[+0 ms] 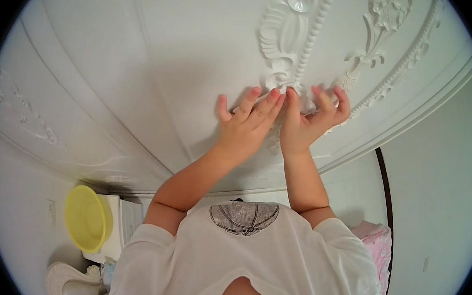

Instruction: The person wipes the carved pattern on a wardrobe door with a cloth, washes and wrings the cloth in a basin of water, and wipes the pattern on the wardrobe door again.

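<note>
One left hand (249, 121) and one right hand (307, 125) at the carved trim (293, 33), upper centre of the frame; fingers (246, 104) partly spread, unclear whether clamped on anything. Possible slip on the smooth white panel (167, 36), or chipped trim, from pressing too hard.

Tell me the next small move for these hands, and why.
I'd probably slide the left hand slightly aside: it sits close beside the right hand, and together they cover part of the raised white ornament, hiding the exact contact.
</note>
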